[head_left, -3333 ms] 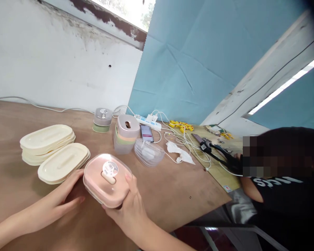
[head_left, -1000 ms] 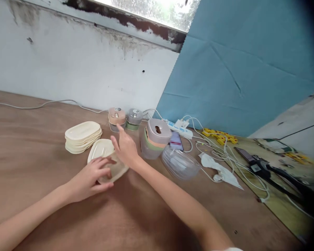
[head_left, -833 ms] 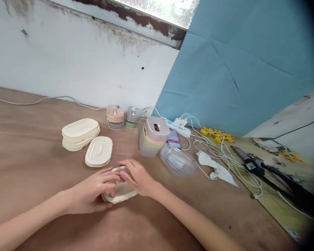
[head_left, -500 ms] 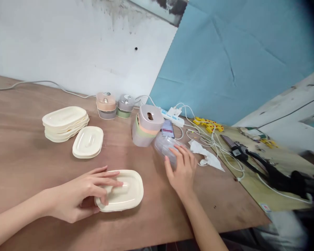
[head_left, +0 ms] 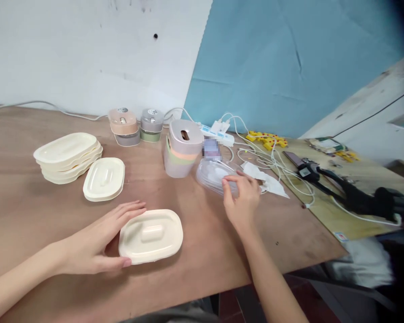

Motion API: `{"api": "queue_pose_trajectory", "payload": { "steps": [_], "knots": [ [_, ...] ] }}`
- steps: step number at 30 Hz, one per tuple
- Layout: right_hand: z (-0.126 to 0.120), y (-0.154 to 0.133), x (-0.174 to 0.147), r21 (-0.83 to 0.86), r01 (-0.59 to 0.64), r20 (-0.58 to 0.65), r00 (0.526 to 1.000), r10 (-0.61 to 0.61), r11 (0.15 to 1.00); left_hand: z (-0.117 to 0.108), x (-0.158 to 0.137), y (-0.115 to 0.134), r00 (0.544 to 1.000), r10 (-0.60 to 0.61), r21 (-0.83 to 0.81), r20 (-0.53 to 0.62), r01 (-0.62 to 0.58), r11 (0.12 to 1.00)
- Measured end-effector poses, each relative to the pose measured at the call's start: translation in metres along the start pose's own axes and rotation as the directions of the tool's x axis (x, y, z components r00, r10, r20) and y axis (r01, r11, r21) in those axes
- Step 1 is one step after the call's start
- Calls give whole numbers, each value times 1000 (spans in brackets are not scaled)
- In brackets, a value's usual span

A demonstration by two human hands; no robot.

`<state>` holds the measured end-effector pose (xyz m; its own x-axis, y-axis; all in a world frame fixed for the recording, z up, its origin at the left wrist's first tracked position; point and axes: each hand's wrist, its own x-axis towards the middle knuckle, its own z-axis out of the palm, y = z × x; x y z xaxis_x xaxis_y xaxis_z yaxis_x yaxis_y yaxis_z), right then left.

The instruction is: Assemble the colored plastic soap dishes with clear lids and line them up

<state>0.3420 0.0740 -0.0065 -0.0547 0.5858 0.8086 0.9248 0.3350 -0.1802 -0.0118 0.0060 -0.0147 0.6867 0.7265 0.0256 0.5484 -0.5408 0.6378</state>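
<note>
Since half a second ago the left hand (head_left: 97, 244) has slid off the top of the cream lid (head_left: 151, 235) to its left edge, and the right hand (head_left: 241, 202) has settled on the clear tubs (head_left: 215, 176). Nearest, the lid lies flat on the table (head_left: 205, 251), handle up, its long axis running left to right with the right end a little farther; the left hand rests open against it, fingers flat, thumb under the near rim, gripping nothing. Farther right, the right hand's fingers curl over the near side of the nested clear tubs, touching them; whether they have closed on one I cannot tell. As a judgement, one lid is laid out and a tub is being fetched for it, so this set is not yet joined. Beyond, a single lid (head_left: 104, 178) and a lid stack (head_left: 67, 154) wait at far left, coloured bases (head_left: 182, 148) stand stacked mid-table, and two finished boxes (head_left: 134, 127) sit by the wall.
</note>
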Motion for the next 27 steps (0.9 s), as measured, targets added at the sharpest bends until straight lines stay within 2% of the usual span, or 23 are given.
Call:
{"api": "queue_pose_trajectory", "payload": {
  "steps": [4,6,7,9,11,13,15,17,19,22,27],
  "knots": [
    [-7,-18,-4,264,109,-223,974,-50,958,2,-2,-4,999,-25,1,28,25,1000],
    [-10,-30,-9,460,90,-250,968,32,883,2,-2,-4,999,-33,-8,39,33,999],
    [-11,-35,-12,559,38,-216,971,101,828,2,-2,-5,999,-36,-12,40,37,999],
    [-12,-46,-16,732,-145,-32,969,246,666,2,-2,-5,999,-44,-24,31,45,999],
    [-12,-55,-16,816,-373,245,915,319,443,2,-1,-5,999,-48,-45,10,49,998],
    [-10,-61,-13,769,-594,523,798,301,238,3,0,-6,999,-45,-61,-17,44,997],
    [-6,-64,-9,637,-756,714,651,257,147,4,0,-7,999,-35,-60,-40,32,998],
    [-2,-65,-7,523,-838,813,545,206,154,5,0,-8,998,-26,-49,-52,24,999],
    [1,-65,-8,477,-853,847,511,146,212,5,1,-9,998,-20,-36,-58,18,999],
    [5,-63,-12,499,-816,851,524,10,290,6,1,-9,997,-16,2,-72,16,1000],
    [8,-64,-19,635,-709,772,577,-266,306,6,1,-7,995,-39,10,-92,40,999]
  ]
}}
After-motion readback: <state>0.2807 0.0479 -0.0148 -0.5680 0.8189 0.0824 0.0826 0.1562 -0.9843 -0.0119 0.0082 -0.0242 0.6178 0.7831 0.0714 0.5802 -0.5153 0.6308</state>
